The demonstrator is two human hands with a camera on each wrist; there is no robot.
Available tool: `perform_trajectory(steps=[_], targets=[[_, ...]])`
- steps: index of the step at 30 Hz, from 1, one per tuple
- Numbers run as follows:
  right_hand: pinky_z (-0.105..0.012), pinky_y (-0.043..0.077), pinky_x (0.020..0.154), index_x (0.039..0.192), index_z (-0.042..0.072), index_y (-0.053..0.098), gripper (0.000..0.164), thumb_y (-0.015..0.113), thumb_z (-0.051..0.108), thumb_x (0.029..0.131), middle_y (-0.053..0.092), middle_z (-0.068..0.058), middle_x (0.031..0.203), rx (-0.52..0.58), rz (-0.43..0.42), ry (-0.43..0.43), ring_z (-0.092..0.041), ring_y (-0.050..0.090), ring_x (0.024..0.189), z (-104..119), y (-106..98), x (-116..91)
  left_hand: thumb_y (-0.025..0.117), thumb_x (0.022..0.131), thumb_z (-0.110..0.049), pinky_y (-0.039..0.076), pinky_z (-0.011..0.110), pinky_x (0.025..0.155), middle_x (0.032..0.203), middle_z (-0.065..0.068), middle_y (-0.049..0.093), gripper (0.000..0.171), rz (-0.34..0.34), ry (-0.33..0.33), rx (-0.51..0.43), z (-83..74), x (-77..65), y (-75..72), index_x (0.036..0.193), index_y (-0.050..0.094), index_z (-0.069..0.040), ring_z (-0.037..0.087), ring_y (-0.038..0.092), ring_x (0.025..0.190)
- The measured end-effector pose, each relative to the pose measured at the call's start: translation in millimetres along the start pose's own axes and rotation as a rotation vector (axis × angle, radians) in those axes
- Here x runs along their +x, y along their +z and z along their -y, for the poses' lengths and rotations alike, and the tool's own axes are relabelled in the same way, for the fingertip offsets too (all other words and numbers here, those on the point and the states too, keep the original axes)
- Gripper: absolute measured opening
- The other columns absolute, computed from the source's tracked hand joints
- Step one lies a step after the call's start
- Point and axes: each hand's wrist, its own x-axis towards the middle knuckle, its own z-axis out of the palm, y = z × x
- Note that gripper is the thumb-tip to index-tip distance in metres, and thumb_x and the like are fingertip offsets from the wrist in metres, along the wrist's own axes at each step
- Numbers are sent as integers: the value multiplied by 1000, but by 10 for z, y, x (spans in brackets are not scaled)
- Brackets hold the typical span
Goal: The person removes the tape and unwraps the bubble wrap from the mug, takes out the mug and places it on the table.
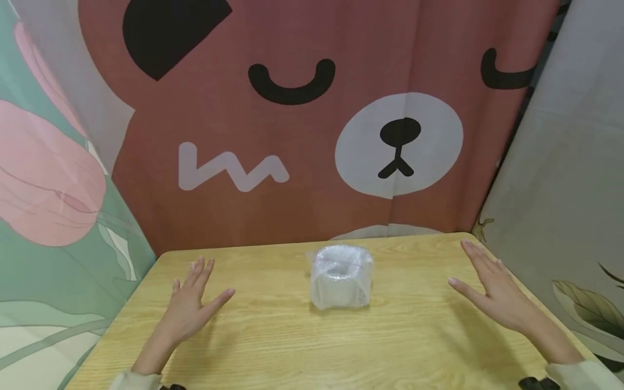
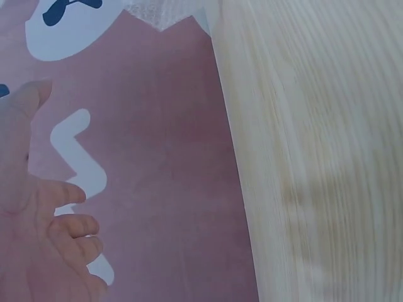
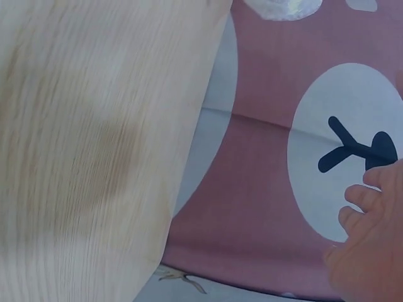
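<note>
A bundle in clear bubble wrap stands near the back middle of the table; what lies inside the wrap cannot be made out. To its left, my left hand hovers over the table with fingers straight and spread, apart from the bundle. On the other side my right hand is held over the table's right part, its fingers extended too and touching nothing. In the left wrist view, part of the bubble wrap shows at the top edge. A piece of it also appears at the top of the right wrist view.
The light wooden table has rounded back corners. Behind it hangs a curtain printed with a brown bear. A flowered curtain borders the left side, and a pale leaf-patterned one the right.
</note>
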Motion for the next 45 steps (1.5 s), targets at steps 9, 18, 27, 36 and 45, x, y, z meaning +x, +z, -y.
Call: perform_trajectory(steps=[9, 18, 27, 36, 45], targets=[[-67, 9, 107, 157, 18, 6, 83, 62, 24, 96, 12, -16, 159, 68, -19, 34, -37, 6, 144, 116, 31, 74, 59, 94, -47, 13, 64, 108, 156, 24, 15, 88, -23, 11, -46, -83, 44, 1, 153, 16, 3, 42, 10, 143], [-68, 13, 105, 157, 20, 12, 80, 62, 20, 95, 16, -16, 158, 103, -88, 17, -40, 13, 142, 179, 93, 98, 62, 94, -43, 24, 63, 105, 159, 15, 12, 89, -90, 49, -70, -152, 114, 29, 156, 9, -7, 39, 17, 142], [-73, 19, 99, 156, 29, 16, 76, 61, 18, 96, 19, -10, 158, 178, -152, 40, -42, 17, 141, 273, 186, 128, 67, 92, -33, 29, 64, 101, 156, 15, 26, 79, -229, 109, -127, -251, 174, 82, 154, 24, -9, 40, 28, 138], [-35, 27, 109, 154, 32, 23, 74, 64, 17, 94, 29, -8, 155, 220, -188, 70, -28, 26, 140, 338, 245, 155, 68, 92, -28, 32, 64, 99, 151, 17, 35, 72, -285, 147, -164, -320, 231, 147, 151, 33, -7, 40, 35, 134], [-5, 23, 97, 153, 21, 31, 72, 68, 14, 92, 33, -11, 153, 290, -166, 69, -38, 30, 137, 410, 332, 200, 70, 90, -23, 33, 63, 99, 147, 19, 41, 70, -299, 179, -194, -384, 253, 214, 149, 36, -5, 39, 38, 132]])
